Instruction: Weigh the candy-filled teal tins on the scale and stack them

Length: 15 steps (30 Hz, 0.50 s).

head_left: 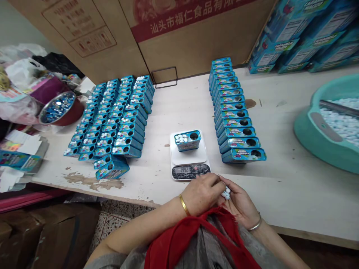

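Note:
My left hand [202,192] and my right hand [238,201] meet at the table's near edge, just in front of a small white scale [187,157]. My right hand is cupped around several white candies [226,193]. The left hand's fingers are pinched together over those candies. On the scale stands a blue tin [187,140] with white candies in one opening; the display reads digits. Both wrists wear bangles.
Rows of filled blue tins [112,119] cover the left of the table. A line of blue tins with open holes [232,112] runs right of the scale. A teal basin [316,142] of white candies sits far right. A bowl of wrapped sweets [57,108] stands at left.

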Tool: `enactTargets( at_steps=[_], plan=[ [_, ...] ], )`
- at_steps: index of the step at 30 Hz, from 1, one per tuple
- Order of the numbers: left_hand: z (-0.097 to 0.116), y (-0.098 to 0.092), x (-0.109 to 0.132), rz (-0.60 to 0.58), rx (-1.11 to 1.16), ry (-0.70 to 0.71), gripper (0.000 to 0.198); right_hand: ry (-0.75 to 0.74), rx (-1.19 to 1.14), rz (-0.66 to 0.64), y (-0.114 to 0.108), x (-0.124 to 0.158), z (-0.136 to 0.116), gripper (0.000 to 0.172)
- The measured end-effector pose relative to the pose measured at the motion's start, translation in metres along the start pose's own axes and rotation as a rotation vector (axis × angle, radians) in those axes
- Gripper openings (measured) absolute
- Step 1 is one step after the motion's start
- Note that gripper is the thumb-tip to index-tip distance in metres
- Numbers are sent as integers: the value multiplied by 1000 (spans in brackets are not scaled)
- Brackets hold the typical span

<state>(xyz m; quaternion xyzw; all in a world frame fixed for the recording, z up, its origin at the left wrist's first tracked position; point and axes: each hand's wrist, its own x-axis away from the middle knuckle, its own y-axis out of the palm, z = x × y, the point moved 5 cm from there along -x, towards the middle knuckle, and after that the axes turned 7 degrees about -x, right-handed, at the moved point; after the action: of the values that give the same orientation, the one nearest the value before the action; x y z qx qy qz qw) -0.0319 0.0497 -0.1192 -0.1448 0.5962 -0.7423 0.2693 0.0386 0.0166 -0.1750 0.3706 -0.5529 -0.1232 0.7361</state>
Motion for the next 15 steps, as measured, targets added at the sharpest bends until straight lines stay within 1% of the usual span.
enactTargets(
  at_steps=[3, 5, 6, 7, 9, 11, 12, 13, 15],
  plan=[
    [-4, -6, 1, 19, 7, -16, 16, -12, -32, -4, 5, -3, 0, 12],
    [-10, -16, 1, 53, 45, -36, 17, -14, -17, -44, 11, -6, 1, 12],
    [-15, -24, 0, 90, 73, -50, 18, -18, -3, -70, 15, -7, 1, 11],
    [-22, -33, -1, 142, 101, -67, 18, -26, 11, -95, 20, -8, 2, 11],
    [-40, -57, -6, 285, 126, -109, 17, -49, 36, -133, 30, -8, 3, 13],
    [-59, -80, -14, 422, 104, -143, 15, -55, 66, -151, 40, -8, 6, 17],
    [-68, -88, -19, 461, 81, -153, 16, -53, 78, -153, 44, -7, 7, 19],
    [-75, -95, -25, 473, 51, -160, 16, -51, 87, -150, 48, -6, 8, 20],
    [-87, -101, -33, 432, -33, -170, 18, -51, 91, -133, 51, -5, 9, 21]
  ],
)
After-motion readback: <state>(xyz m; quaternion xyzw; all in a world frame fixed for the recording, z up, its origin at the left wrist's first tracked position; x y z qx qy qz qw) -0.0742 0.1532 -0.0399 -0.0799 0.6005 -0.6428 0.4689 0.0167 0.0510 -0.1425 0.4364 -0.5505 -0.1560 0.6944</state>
